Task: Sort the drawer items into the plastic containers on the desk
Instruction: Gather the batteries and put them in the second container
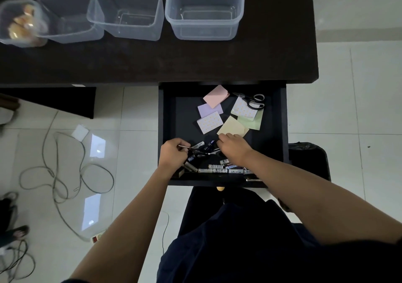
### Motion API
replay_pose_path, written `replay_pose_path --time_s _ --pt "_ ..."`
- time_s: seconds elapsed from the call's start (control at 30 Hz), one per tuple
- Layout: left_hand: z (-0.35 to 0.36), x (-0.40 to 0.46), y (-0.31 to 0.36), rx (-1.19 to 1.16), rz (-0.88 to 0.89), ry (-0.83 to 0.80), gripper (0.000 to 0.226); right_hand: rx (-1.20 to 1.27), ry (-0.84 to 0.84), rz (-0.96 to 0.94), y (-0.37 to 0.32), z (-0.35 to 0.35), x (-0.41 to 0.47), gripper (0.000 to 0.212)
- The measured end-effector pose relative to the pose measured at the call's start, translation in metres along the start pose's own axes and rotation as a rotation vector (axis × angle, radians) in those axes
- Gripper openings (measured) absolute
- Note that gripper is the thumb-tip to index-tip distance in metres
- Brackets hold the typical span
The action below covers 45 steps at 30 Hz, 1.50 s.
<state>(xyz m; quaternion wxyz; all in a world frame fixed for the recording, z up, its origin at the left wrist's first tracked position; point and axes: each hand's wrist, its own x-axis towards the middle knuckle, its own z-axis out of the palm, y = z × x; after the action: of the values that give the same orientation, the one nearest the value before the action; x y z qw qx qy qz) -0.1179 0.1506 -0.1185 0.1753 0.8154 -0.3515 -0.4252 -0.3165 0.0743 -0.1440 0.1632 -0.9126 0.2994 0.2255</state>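
A dark desk stands on pale floor tiles strewn with cables, four clear plastic containers lined along its top. In the open drawer, batteries, some reading "Heybright", lie near sticky notes and scissors. The left hand pinches a thin metal item; the right hand curls over the batteries, its grasp unclear.
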Motion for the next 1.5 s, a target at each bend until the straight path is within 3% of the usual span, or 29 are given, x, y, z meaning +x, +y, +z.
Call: replay_pose_path --time_s 0.2,0.3,0.47,0.67,0.8,0.9,1.0,1.17,1.37,1.5 --pt "-0.001 0.005 0.015 -0.105 -0.015 0.017 0.028 0.112 0.131 0.085 0.02 -0.017 -0.017 0.047" --pt "0.006 0.011 0.025 -0.207 -0.056 0.021 0.029 0.194 0.173 0.214 0.034 -0.019 -0.021 0.051" --pt "0.02 0.031 0.039 -0.312 -0.129 0.009 0.032 0.337 0.232 0.435 0.049 -0.011 -0.02 0.043" --pt "0.029 0.057 0.046 -0.413 -0.167 -0.019 0.03 0.547 0.285 0.554 0.048 0.001 -0.013 0.04" --pt "0.026 0.059 0.041 -0.278 -0.118 -0.051 0.05 0.576 0.365 0.54 0.043 0.007 -0.02 0.026" --pt "0.023 0.049 0.031 -0.189 -0.112 -0.032 0.045 0.593 0.417 0.508 0.04 0.016 -0.033 0.01" --pt "0.021 0.039 0.013 0.027 -0.144 -0.064 0.033 0.663 0.237 0.556 0.039 0.025 -0.048 0.016" --pt "0.023 0.027 -0.01 0.359 -0.194 -0.312 0.035 0.596 -0.157 0.508 0.04 0.039 -0.055 0.017" --pt "0.03 0.022 -0.014 0.5 -0.15 -0.421 0.032 0.678 -0.24 0.483 0.029 0.045 -0.049 0.007" --pt "0.03 0.019 -0.017 0.503 -0.118 -0.452 0.034 0.723 -0.241 0.465 0.02 0.043 -0.042 0.024"
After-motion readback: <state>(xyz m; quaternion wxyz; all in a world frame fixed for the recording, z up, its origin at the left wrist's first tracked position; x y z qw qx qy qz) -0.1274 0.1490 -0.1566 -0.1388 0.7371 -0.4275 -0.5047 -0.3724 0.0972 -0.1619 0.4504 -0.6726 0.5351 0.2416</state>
